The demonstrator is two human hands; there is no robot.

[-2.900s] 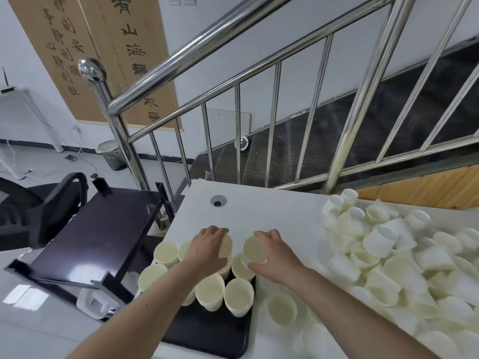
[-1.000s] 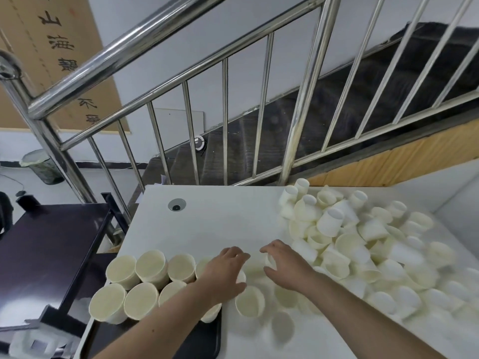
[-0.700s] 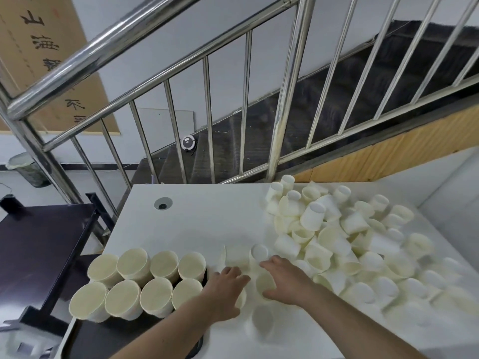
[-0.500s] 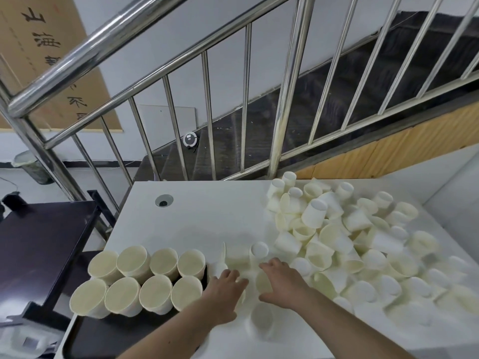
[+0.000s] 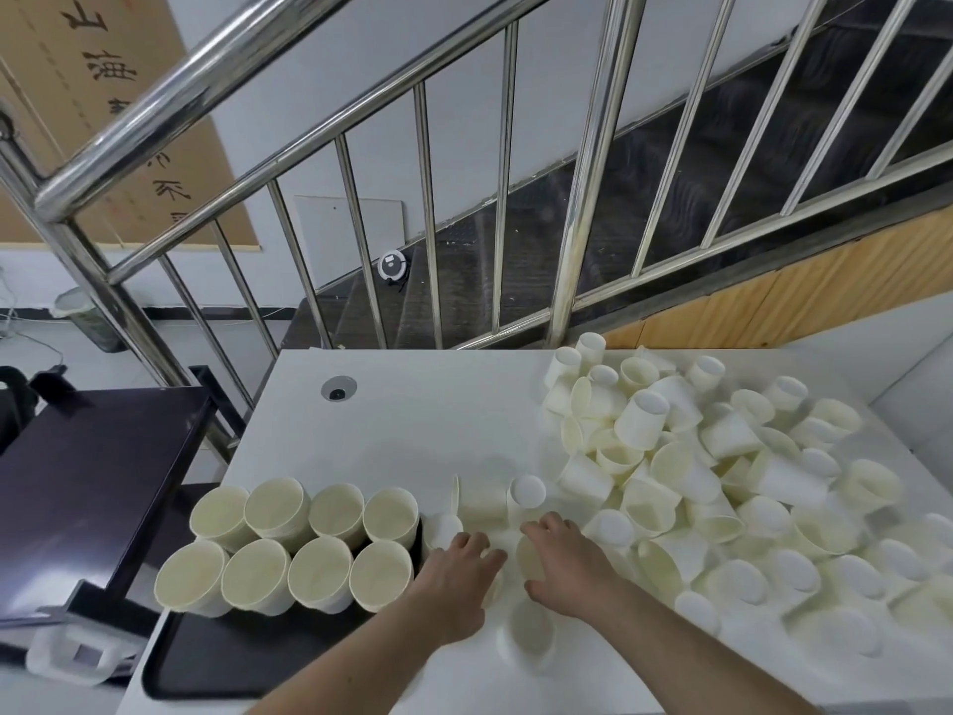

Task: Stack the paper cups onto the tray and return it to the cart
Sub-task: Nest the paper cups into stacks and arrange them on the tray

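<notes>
Hands first: my left hand [image 5: 456, 562] and my right hand [image 5: 562, 557] lie palm-down on the white table [image 5: 412, 430], side by side, fingers curled over a few loose paper cups [image 5: 526, 500]; whether either actually grips one, I cannot tell. Compared with half a second ago they have barely shifted, though nearly three seconds back both were over the tray, at the cups standing there.

Left of my left hand, the black tray [image 5: 216, 663] sits at the table's near-left corner, its near half bare, smooth and glossy. Eight upright cup stacks [image 5: 304, 539] fill its far part in two rows, rims touching.

Right of my hands, the jumbled heap of cups [image 5: 696, 482] covers the table's right side, matte cream cones lying every way.

Farther left stands the dark cart [image 5: 87, 472], beside the table edge. Beyond, a broad bare table stretch reaches the steel railing [image 5: 588, 198].
</notes>
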